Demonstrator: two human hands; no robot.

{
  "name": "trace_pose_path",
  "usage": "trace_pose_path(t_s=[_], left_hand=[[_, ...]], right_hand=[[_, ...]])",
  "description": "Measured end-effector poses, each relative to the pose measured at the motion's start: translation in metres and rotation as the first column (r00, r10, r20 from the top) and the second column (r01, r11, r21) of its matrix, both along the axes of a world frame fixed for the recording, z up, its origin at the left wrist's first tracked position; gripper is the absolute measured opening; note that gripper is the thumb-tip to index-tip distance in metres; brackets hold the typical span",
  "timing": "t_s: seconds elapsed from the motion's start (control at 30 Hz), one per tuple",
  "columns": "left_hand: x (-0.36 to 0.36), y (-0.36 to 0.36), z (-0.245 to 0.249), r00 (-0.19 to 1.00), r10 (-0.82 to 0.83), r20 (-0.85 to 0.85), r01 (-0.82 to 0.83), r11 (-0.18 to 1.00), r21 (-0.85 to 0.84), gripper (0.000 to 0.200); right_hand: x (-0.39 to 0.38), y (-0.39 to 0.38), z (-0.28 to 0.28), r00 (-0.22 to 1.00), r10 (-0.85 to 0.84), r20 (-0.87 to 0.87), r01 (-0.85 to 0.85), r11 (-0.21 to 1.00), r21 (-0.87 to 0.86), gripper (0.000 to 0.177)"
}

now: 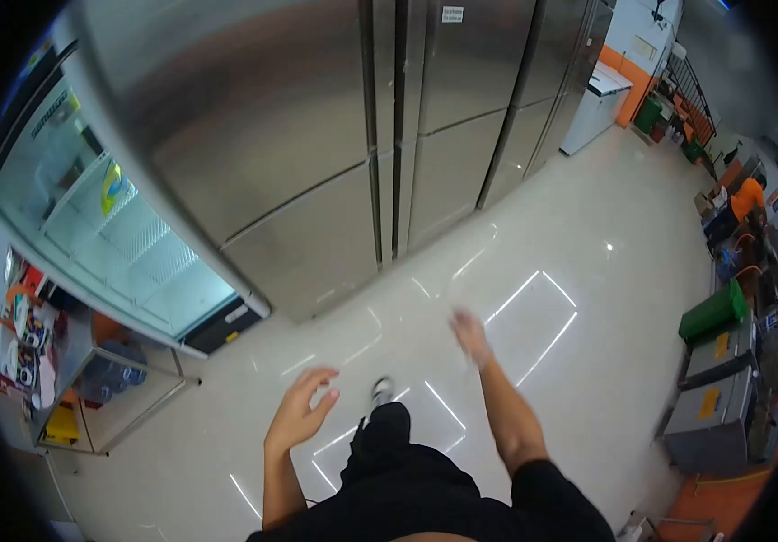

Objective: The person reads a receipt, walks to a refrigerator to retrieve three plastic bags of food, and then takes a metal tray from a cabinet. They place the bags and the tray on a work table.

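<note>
My left hand [305, 408] hangs in the air over the floor with nothing in it, thumb and fingers apart. Farther forward, my right hand [470, 336] is smeared by motion, so its fingers do not show clearly. I see no object in it. Both hands are away from any surface. Nearest in front of them stand tall stainless steel refrigerators [317, 226] with their doors closed. A glass-door display fridge [127, 226] stands to the left, lit inside, with a yellow item on one shelf.
Glossy tiled floor [534, 235] stretches ahead and right. A metal rack [149, 411] with water jugs stands at left. Along the right are a green bin [712, 312], grey cabinets [710, 415] and a person in an orange shirt [749, 199]. A white chest [595, 117] stands far back.
</note>
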State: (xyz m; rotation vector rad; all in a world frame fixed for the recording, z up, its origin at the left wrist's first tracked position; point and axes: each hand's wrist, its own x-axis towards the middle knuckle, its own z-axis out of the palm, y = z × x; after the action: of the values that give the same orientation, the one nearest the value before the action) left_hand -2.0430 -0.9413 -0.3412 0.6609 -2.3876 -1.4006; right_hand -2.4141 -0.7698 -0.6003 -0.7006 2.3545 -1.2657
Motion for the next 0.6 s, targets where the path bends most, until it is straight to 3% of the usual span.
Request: trace_pose_path(t_s=[0.03, 0.07, 0.13, 0.2, 0.23, 0.27, 0.3, 0.37, 0.43, 0.47, 0.53, 0.57, 0.6], left_hand=[[-0.026, -0.019, -0.012, 0.996, -0.014, 0.086, 0.013, 1.000, 0.001, 0.032], [-0.055, -0.039, -0.024, 0.996, -0.016, 0.091, 0.018, 1.000, -0.015, 0.032], [-0.119, -0.078, -0.044, 0.980, 0.044, 0.195, -0.036, 0.998, -0.044, 0.035], [-0.187, -0.116, -0.054, 0.982, 0.117, 0.147, -0.115, 0.993, -0.022, 0.035], [-0.228, -0.137, -0.057, 0.975, 0.192, 0.112, -0.196, 0.980, 0.020, 0.035], [-0.268, -0.156, -0.056, 0.971, 0.226, 0.074, -0.228, 0.973, 0.019, 0.035], [-0.313, -0.178, -0.051, 0.973, 0.221, 0.065, -0.222, 0.975, 0.001, 0.035], [-0.391, -0.207, -0.045, 0.975, 0.202, -0.095, -0.213, 0.970, -0.120, 0.033], [-0.468, -0.220, -0.022, 0.944, 0.262, -0.203, -0.264, 0.964, 0.013, 0.029], [-0.501, -0.222, -0.013, 0.922, 0.261, -0.285, -0.244, 0.965, 0.095, 0.027], [-0.564, -0.222, 0.002, 0.882, 0.276, -0.383, -0.220, 0.958, 0.184, 0.025], [-0.587, -0.219, 0.005, 0.874, 0.287, -0.391, -0.227, 0.955, 0.193, 0.024], [-0.606, -0.215, 0.007, 0.855, 0.332, -0.398, -0.262, 0.939, 0.221, 0.024]], right_hand=[[-0.082, -0.086, 0.021, 0.978, 0.093, -0.186, -0.119, 0.984, -0.134, 0.050], [-0.125, -0.159, 0.110, 0.988, 0.098, -0.123, -0.114, 0.984, -0.136, 0.058], [-0.226, -0.280, 0.175, 0.934, 0.066, -0.350, -0.164, 0.952, -0.260, 0.083], [-0.304, -0.377, 0.223, 0.895, -0.091, -0.437, -0.042, 0.958, -0.285, 0.093], [-0.341, -0.414, 0.240, 0.881, -0.105, -0.461, -0.033, 0.959, -0.282, 0.098], [-0.365, -0.438, 0.259, 0.903, -0.006, -0.430, -0.106, 0.966, -0.236, 0.098], [-0.378, -0.460, 0.265, 0.928, -0.099, -0.359, -0.028, 0.943, -0.333, 0.101], [-0.401, -0.447, 0.287, 0.978, 0.197, -0.065, -0.207, 0.899, -0.385, 0.101], [-0.411, -0.424, 0.293, 0.989, 0.145, -0.031, -0.147, 0.928, -0.342, 0.095], [-0.405, -0.406, 0.276, 0.986, 0.028, -0.167, -0.101, 0.888, -0.449, 0.078], [-0.401, -0.304, 0.291, 0.975, 0.220, -0.036, -0.204, 0.816, -0.541, 0.063], [-0.411, -0.250, 0.277, 0.972, 0.230, -0.036, -0.218, 0.844, -0.490, 0.056], [-0.459, -0.165, 0.177, 0.980, 0.125, 0.156, 0.002, 0.775, -0.631, 0.054]])
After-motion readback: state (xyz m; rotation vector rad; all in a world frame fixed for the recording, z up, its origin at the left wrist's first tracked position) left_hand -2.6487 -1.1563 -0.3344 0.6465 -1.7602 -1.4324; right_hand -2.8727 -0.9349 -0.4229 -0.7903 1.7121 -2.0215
